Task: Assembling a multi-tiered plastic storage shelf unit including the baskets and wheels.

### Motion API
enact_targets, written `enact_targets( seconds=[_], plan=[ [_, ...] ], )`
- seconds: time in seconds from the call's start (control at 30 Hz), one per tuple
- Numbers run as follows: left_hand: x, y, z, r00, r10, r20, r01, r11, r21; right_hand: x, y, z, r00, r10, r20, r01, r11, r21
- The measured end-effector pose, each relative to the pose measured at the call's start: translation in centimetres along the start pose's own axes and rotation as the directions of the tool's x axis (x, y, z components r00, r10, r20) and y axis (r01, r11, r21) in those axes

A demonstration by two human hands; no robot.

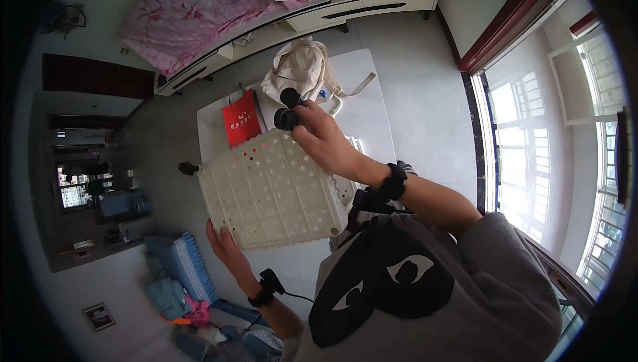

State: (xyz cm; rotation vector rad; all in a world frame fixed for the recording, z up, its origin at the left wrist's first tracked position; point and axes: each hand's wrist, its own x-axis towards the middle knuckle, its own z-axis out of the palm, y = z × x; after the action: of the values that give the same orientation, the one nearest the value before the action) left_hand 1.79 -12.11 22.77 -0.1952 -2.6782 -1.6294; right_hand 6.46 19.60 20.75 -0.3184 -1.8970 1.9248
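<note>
A cream plastic storage basket [262, 182] with star-shaped cutouts is tilted in front of me, its ribbed panel facing up toward me. A black caster [188, 168] sits at its far left corner. At its far right corner, my right hand [322, 142] grips another black twin-wheel caster [286, 119] between thumb and fingers. I cannot tell whether this caster is fully seated. A round spot [334, 232] shows at the near right corner, with no wheel on it. My left hand [229, 252] holds the near left edge, its fingers partly hidden by the basket.
Behind the basket, a white table [372, 122] carries a red paper bag [244, 119] and a beige backpack [299, 69]. A long low cabinet [372, 6] with a pink quilt [199, 3] stands beyond. Blue seating [179, 265] is at left; glass doors [525, 136] are at right.
</note>
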Motion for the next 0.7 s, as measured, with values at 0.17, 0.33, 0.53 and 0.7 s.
enact_targets(
  seconds=[0.17, 0.33, 0.53, 0.7],
  plan=[
    [0.4, -0.7, -0.6, 0.999, -0.010, 0.047, 0.004, 0.992, 0.123, 0.0, 0.9, -0.7, 0.991, -0.132, -0.033, 0.129, 0.987, -0.093],
    [0.2, -0.5, -0.2, 0.999, -0.001, 0.043, -0.006, 0.987, 0.162, 0.9, 1.4, -2.0, 0.951, -0.308, 0.025, 0.309, 0.942, -0.131],
    [0.2, -1.4, -0.7, 1.000, -0.001, 0.019, -0.001, 0.992, 0.124, 1.1, 1.3, -2.8, 0.924, -0.370, 0.096, 0.381, 0.916, -0.128],
    [-0.1, -0.8, -0.3, 0.998, -0.002, 0.056, -0.003, 0.995, 0.100, 2.1, 0.6, -5.6, 0.921, -0.217, 0.325, 0.253, 0.965, -0.072]
  ],
)
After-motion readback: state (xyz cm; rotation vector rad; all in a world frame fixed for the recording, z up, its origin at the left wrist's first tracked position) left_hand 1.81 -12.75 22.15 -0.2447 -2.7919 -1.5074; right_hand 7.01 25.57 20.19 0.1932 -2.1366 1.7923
